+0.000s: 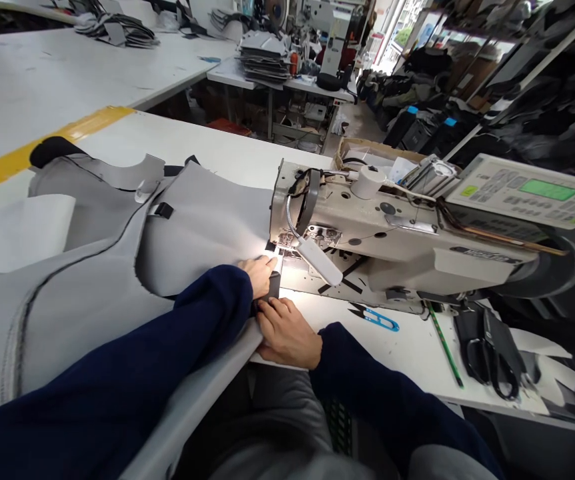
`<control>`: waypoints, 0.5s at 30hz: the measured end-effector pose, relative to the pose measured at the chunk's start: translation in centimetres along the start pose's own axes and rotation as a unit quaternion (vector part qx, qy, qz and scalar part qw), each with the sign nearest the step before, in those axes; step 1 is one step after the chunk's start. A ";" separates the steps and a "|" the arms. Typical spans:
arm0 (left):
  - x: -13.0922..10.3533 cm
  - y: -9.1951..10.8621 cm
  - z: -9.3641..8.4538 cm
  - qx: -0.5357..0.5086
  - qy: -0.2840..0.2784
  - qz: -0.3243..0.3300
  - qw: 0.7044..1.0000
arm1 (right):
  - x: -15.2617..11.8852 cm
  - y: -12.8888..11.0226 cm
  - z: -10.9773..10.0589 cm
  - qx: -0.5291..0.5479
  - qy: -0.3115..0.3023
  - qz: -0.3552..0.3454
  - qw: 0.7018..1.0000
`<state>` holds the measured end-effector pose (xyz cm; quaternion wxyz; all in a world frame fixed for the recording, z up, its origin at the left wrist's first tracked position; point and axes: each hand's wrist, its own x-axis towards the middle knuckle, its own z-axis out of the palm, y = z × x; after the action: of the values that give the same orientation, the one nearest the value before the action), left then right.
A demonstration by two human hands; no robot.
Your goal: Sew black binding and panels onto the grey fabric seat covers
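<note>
Large grey fabric pieces with dark edging (202, 213) spread over the white table and run up to the needle area of a sewing machine (327, 227). My left hand (260, 275) rests on the fabric just in front of the lit needle, fingers close together and pressing down. Nearer to me, my right hand (286, 333) has its fingers bent over the edge of a black strip (273, 285) beside the fabric. Its fingertips partly hide what they grip. A small lamp (320, 261) lights the spot.
Blue thread snips (380, 319), a green pencil (445, 343) and black scissors (490, 360) lie right of my right hand. A control panel (532, 190) stands at the right. Yellow tape (52, 148) crosses the table at left. Stacked pieces (265, 57) sit behind.
</note>
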<state>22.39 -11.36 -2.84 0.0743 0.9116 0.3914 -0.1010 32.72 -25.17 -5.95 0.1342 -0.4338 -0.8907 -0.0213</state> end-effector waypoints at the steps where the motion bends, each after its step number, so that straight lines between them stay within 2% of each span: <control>1: 0.0 0.0 0.0 0.002 0.000 0.001 1.000 | -0.2 0.1 0.6 -0.018 0.022 -0.012 1.000; 6: -0.6 0.3 -0.1 0.006 -0.007 0.049 0.999 | -0.2 1.4 2.5 -0.081 0.118 -0.075 0.987; 11: -1.7 0.5 0.4 0.025 -0.031 0.125 0.991 | 0.8 2.1 2.3 -0.088 0.147 -0.062 0.983; 15: -1.7 0.4 0.8 0.025 -0.037 0.124 0.991 | 1.1 1.9 2.3 -0.099 0.147 -0.047 0.983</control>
<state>21.49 -13.00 -3.14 0.0774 0.9504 0.2698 -0.1342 33.10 -22.78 -8.03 0.2190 -0.3949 -0.8740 -0.1796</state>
